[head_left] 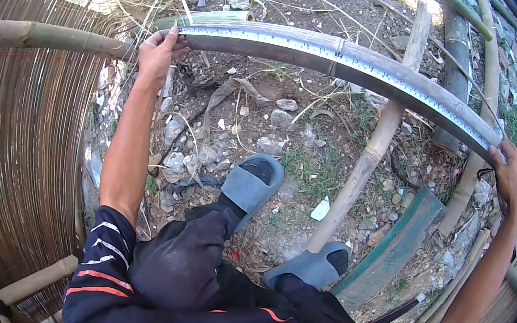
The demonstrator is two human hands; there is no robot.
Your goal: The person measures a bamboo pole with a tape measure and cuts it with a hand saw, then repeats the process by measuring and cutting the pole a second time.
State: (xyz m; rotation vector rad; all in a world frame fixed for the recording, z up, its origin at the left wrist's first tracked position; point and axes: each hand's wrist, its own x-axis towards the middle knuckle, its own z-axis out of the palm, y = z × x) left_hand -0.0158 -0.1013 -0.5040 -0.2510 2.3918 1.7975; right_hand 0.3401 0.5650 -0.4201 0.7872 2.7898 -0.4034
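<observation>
A measuring tape [381, 75], pale with dark marks, is stretched along a long bamboo pole [317, 39] that crosses in front of me; the wide lens makes both look curved. My left hand [157, 55] is closed at the tape's left end, thumb on top and fingers around the pole's side. At the far right my right hand [509, 170] is closed around the tape's other end, against the pole. A small black cord loop [484, 172] hangs beside it. What lies inside the right palm is hidden.
A bamboo pole [371, 150] runs from under the measured pole toward my right sandal [311, 268]. A split green bamboo piece [390, 251] lies on the stony ground. A slatted bamboo mat [14, 129] stands at left. More poles [469, 170] lie at right.
</observation>
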